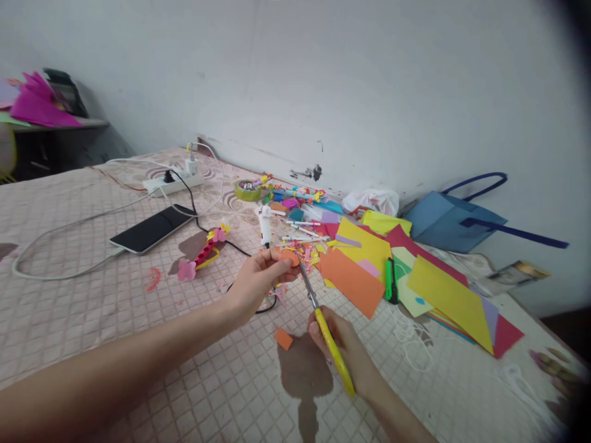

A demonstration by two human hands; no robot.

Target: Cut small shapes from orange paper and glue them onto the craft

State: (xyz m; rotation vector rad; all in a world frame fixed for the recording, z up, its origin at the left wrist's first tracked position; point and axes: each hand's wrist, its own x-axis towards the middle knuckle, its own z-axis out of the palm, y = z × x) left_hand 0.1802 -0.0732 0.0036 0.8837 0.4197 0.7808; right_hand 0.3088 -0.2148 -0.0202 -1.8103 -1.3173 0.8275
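My left hand (pixel 258 277) pinches a small orange paper piece (pixel 289 256) between thumb and fingers, held above the patterned cloth. My right hand (pixel 348 354) grips yellow-handled scissors (pixel 325 329) whose metal blades point up to the orange piece and meet its edge. A small orange paper scrap (pixel 283 338) lies on the cloth just left of my right hand. A larger orange sheet (pixel 353 280) lies to the right of the blades.
Coloured paper sheets (pixel 443 292), a green marker (pixel 389 280), pens and paper bits clutter the right. A white glue gun (pixel 265 224), tape roll (pixel 247 190), phone (pixel 152 229), power strip (pixel 173 181) with cables, a pink-flower craft (pixel 201 255) and a blue bag (pixel 450 218) lie around.
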